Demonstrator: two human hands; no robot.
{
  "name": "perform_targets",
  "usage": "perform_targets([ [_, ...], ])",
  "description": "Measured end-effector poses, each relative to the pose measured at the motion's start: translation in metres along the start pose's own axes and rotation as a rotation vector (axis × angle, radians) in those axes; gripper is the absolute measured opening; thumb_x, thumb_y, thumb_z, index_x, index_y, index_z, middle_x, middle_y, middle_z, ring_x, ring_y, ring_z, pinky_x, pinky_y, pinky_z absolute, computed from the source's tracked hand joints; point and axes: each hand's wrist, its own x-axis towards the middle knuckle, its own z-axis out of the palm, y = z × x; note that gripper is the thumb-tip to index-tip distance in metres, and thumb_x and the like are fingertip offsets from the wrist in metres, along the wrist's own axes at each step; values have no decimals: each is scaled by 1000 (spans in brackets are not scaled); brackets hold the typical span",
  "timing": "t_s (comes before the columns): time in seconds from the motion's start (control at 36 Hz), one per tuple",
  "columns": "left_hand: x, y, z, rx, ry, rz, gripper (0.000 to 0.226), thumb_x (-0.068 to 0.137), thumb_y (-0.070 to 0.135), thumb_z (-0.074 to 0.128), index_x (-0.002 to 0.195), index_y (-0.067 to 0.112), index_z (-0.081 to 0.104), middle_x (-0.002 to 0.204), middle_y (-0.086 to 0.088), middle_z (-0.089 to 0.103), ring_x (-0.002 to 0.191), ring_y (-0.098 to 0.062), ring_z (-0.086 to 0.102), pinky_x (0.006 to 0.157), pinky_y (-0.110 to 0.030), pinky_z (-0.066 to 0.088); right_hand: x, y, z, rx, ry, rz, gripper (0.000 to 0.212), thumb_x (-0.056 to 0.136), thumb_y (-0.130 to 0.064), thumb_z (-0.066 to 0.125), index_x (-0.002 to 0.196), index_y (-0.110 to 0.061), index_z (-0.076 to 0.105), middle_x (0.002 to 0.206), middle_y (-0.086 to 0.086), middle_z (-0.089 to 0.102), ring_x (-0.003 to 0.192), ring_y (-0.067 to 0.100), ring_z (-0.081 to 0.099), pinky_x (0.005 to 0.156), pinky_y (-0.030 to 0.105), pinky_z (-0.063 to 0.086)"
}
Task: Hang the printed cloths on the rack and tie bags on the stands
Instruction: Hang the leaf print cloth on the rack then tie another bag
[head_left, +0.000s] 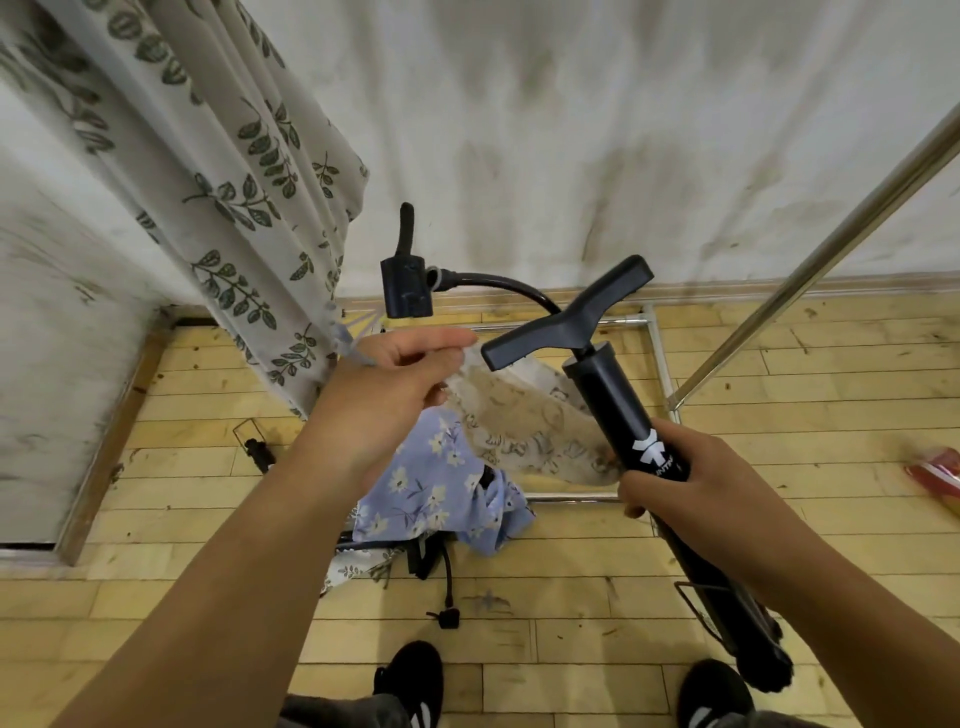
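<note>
Tying clear bag onto pump stand
Right hand (670, 483) clenched on pump stand (623, 410); long axis 11-to-5; left hand (395, 384) pinches clear bag (524, 421) at 9 o'clock of handle, nearer it; printed cloths (441, 488) on floor at 6.

A leaf-print cloth (234, 208) hangs left, the rack (810, 270) stands right, a floral cloth (431, 493) lies between.

A: Which parts lie hidden?
B: The right hand (670, 478) covers the pump barrel's (623, 410) lettering; the blue floral cloth (441, 493) conceals a second pump.
A: And cropped?
B: The red object (935, 475), blurred, meets the right edge.
</note>
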Motion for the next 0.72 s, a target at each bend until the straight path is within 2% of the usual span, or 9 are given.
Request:
perform_targets([
  [0.08,2,2,0,-219,-22,-82,21,98,7,65,107,18,81,78,5,67,61,-7,52,57,-16,47,0,0,0,-2,7,-6,28,86,-15,70,99,-39,68,75,4,69,52,3,53,55,24,46],
  [0.22,0,7,3,-442,-86,-168,24,98,7,62,99,18,83,94,-1,74,72,-8,62,54,-16,46,2,3,0,-30,16,-17,32,86,-14,73,98,-42,66,77,1,67,53,9,53,56,29,47],
  [0.33,1,9,3,-552,-104,-189,24,97,10,61,97,18,83,98,-1,74,68,-4,54,44,-12,37,3,5,0,-44,38,-20,34,86,-15,75,99,-44,64,80,-2,69,55,13,57,56,30,50],
  [0.39,3,8,1,-564,-82,-174,21,95,11,64,108,16,80,105,-3,73,71,-4,53,44,-12,37,2,6,-1,-40,60,-22,34,85,-16,75,100,-45,64,78,-4,69,55,14,57,55,29,50],
  [0.44,4,7,-1,-567,-39,-155,30,86,15,71,115,13,76,107,-5,72,72,-5,54,45,-13,37,2,5,-2,-21,92,-28,35,84,-16,75,100,-44,64,76,-4,69,53,11,57,52,25,49],
  [0.5,3,9,-2,-563,9,-144,31,80,15,74,111,12,77,99,-5,73,64,-4,56,44,-14,38,1,2,-4,4,112,-35,33,84,-13,74,101,-40,67,80,-4,70,58,14,61,55,24,51],
  [0.61,4,11,-5,-530,76,-147,22,99,5,61,112,16,75,92,-1,77,64,-7,63,46,-16,42,0,-2,-7,72,93,-21,26,85,-6,71,99,-28,70,93,-13,75,77,9,68,74,34,52],
  [0.67,6,10,-8,-514,105,-145,23,101,5,59,111,17,76,92,-1,77,63,-8,61,48,-18,38,0,-1,-7,70,103,-14,23,85,-7,70,97,-27,70,91,-13,75,76,9,68,74,35,51],
  [0.72,8,8,-10,-495,104,-131,27,102,5,57,121,14,74,104,-5,78,62,-7,59,45,-18,35,0,1,-7,41,131,-15,21,85,-11,71,95,-30,69,89,-11,74,73,9,66,71,34,50],
])
